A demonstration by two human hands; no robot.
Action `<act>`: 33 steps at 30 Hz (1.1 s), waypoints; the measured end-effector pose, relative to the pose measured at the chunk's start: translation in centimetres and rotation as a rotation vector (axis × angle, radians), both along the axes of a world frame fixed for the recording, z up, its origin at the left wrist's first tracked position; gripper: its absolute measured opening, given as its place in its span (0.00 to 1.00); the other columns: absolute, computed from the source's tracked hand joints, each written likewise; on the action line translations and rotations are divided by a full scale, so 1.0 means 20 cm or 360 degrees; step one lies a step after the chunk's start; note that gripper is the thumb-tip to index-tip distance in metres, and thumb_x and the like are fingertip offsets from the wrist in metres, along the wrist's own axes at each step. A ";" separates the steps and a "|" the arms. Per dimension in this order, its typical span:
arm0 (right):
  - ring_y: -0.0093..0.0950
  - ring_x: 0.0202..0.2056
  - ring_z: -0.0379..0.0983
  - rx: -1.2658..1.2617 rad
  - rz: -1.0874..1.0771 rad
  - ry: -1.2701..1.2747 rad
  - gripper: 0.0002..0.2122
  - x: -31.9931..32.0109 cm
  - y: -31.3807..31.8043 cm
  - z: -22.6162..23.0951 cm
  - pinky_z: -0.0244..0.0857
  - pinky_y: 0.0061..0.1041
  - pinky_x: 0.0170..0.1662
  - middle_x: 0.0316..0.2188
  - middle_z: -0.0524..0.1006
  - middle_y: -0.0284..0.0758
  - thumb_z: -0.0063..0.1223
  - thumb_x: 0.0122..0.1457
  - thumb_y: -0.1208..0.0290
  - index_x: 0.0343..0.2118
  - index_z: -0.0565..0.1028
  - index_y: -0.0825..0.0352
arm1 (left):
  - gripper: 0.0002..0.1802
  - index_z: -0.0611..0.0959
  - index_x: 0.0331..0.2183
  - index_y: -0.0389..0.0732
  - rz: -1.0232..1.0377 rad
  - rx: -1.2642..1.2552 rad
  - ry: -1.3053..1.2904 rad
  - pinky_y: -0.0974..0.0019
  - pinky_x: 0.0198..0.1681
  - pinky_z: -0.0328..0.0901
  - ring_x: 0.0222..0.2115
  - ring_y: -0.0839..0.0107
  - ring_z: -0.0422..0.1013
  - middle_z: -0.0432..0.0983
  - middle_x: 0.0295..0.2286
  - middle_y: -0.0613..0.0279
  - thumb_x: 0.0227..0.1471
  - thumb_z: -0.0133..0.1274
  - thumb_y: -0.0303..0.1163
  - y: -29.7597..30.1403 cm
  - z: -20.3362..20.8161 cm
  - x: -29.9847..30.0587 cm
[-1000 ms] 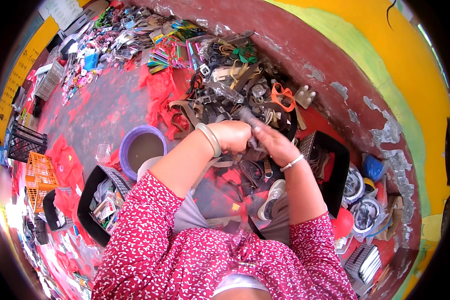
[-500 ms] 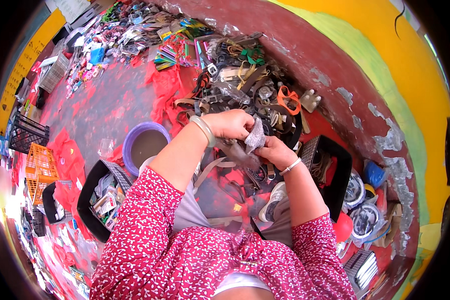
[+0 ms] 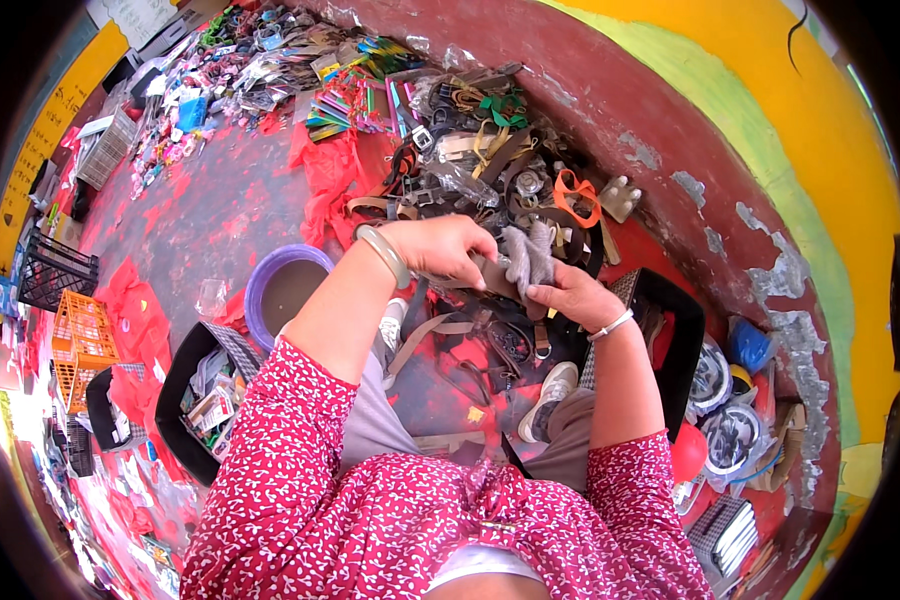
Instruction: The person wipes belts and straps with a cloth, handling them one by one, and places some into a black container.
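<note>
My right hand (image 3: 582,298) is closed on a bunched grey cloth (image 3: 528,258), whose folds stand up like the fingers of a knit glove. A flat brown belt (image 3: 496,277) stretches between my two hands. On its left part, my left hand (image 3: 442,248) has thumb and fingers closed, though the grip itself is partly hidden. Just beyond both hands lies a heap of belts and straps (image 3: 510,165) with metal buckles. An orange strap (image 3: 576,198) lies on its right side. More straps (image 3: 420,340) trail over the floor below my hands.
A purple bucket (image 3: 253,300) of murky water stands left of my left forearm. Black bins flank me, one at left (image 3: 172,408) and one at right (image 3: 686,340). The peeling red wall (image 3: 670,150) curves along the right. Orange crates (image 3: 82,330) stand at far left.
The grey cloth has shifted right and up and spread out in my right hand. My left hand has come off it and moved slightly left, onto the belt.
</note>
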State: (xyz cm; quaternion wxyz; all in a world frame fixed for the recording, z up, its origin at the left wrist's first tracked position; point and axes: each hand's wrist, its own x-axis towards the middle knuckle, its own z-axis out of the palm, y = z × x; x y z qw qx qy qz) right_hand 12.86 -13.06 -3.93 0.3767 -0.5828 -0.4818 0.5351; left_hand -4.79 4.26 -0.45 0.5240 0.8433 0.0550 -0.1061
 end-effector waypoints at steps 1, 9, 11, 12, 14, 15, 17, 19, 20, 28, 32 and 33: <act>0.19 0.39 0.64 0.0018 0.0025 -0.0033 0.18 -0.01 0.01 -0.03 0.59 0.20 0.44 0.37 0.71 0.32 0.46 0.56 0.64 0.46 0.66 0.70 | 0.11 0.77 0.28 0.36 -0.0063 0.0092 0.0009 0.73 0.25 0.60 0.21 0.79 0.65 0.71 0.18 0.66 0.37 0.56 0.29 -0.03 0.02 0.01; 0.18 0.35 0.65 -0.0079 0.0064 0.0321 0.18 -0.09 0.03 -0.02 0.61 0.19 0.40 0.35 0.71 0.30 0.45 0.57 0.63 0.46 0.65 0.69 | 0.13 0.74 0.24 0.35 0.0391 0.0538 -0.0217 0.62 0.27 0.63 0.24 0.61 0.70 0.72 0.20 0.56 0.29 0.57 0.29 -0.10 -0.05 0.05; 0.18 0.33 0.67 -0.0065 -0.0020 0.0395 0.18 -0.09 0.03 -0.05 0.62 0.19 0.37 0.34 0.71 0.29 0.47 0.57 0.64 0.46 0.65 0.68 | 0.18 0.74 0.28 0.37 0.0507 0.0559 -0.0338 0.64 0.27 0.63 0.23 0.67 0.69 0.70 0.20 0.59 0.28 0.58 0.30 -0.08 -0.04 0.05; 0.18 0.32 0.67 -0.0096 -0.0077 0.0493 0.18 -0.08 0.03 -0.10 0.63 0.19 0.36 0.34 0.72 0.29 0.47 0.56 0.64 0.46 0.65 0.68 | 0.18 0.74 0.29 0.37 0.0527 0.0484 -0.0312 0.65 0.27 0.63 0.22 0.69 0.68 0.69 0.19 0.61 0.28 0.58 0.30 -0.08 -0.03 0.06; 0.18 0.32 0.68 -0.0127 -0.0173 0.0792 0.18 -0.08 0.03 -0.09 0.64 0.19 0.34 0.34 0.72 0.29 0.48 0.56 0.64 0.46 0.65 0.68 | 0.20 0.74 0.31 0.37 0.0574 0.0336 -0.0257 0.67 0.26 0.63 0.22 0.74 0.67 0.68 0.18 0.64 0.29 0.58 0.29 -0.07 -0.02 0.06; 0.19 0.32 0.69 -0.0127 -0.0213 0.0993 0.17 -0.09 0.02 -0.04 0.64 0.20 0.33 0.33 0.72 0.29 0.49 0.55 0.64 0.45 0.66 0.68 | 0.19 0.73 0.32 0.36 0.0598 0.0215 -0.0218 0.71 0.25 0.62 0.22 0.77 0.65 0.67 0.19 0.68 0.30 0.57 0.27 -0.06 -0.02 0.06; 0.20 0.31 0.70 -0.0092 -0.0346 0.1186 0.18 -0.11 0.03 -0.01 0.65 0.21 0.32 0.31 0.73 0.29 0.49 0.55 0.63 0.45 0.66 0.68 | 0.17 0.72 0.32 0.37 0.0698 -0.0112 -0.0198 0.73 0.25 0.62 0.22 0.79 0.65 0.68 0.20 0.68 0.33 0.56 0.24 -0.05 -0.02 0.06; 0.20 0.30 0.70 -0.0104 -0.0281 0.1155 0.18 -0.09 0.03 -0.03 0.65 0.20 0.31 0.30 0.73 0.29 0.50 0.54 0.63 0.45 0.66 0.68 | 0.15 0.72 0.31 0.37 0.0783 -0.0440 -0.0178 0.75 0.26 0.62 0.23 0.80 0.65 0.68 0.22 0.68 0.35 0.55 0.22 -0.05 -0.02 0.06; 0.20 0.30 0.70 -0.0111 -0.0253 0.1138 0.18 -0.08 0.03 -0.05 0.65 0.20 0.31 0.30 0.74 0.29 0.50 0.54 0.63 0.45 0.66 0.68 | 0.16 0.72 0.32 0.37 0.0764 -0.0416 -0.0195 0.75 0.26 0.62 0.23 0.80 0.65 0.68 0.22 0.68 0.35 0.55 0.22 -0.06 -0.02 0.06; 0.17 0.26 0.65 0.0035 -0.0654 0.0386 0.19 -0.06 0.07 -0.12 0.61 0.19 0.29 0.27 0.71 0.29 0.54 0.51 0.64 0.43 0.67 0.67 | 0.14 0.71 0.34 0.38 0.0649 -0.0804 -0.0271 0.76 0.27 0.63 0.25 0.80 0.66 0.70 0.25 0.68 0.40 0.53 0.19 -0.03 -0.04 0.06; 0.16 0.27 0.63 0.0298 -0.1060 0.0179 0.20 -0.12 0.11 -0.10 0.58 0.14 0.31 0.27 0.70 0.28 0.54 0.52 0.69 0.46 0.64 0.69 | 0.14 0.72 0.36 0.37 0.0637 -0.0816 -0.0294 0.75 0.28 0.64 0.26 0.80 0.67 0.71 0.27 0.67 0.42 0.52 0.21 -0.01 -0.05 0.07; 0.16 0.27 0.63 0.0467 -0.1037 0.0223 0.19 -0.14 0.11 -0.08 0.57 0.13 0.31 0.27 0.70 0.28 0.53 0.53 0.69 0.47 0.64 0.69 | 0.14 0.72 0.37 0.38 0.0674 -0.0819 -0.0297 0.75 0.29 0.64 0.27 0.80 0.68 0.72 0.27 0.67 0.43 0.51 0.22 -0.02 -0.03 0.07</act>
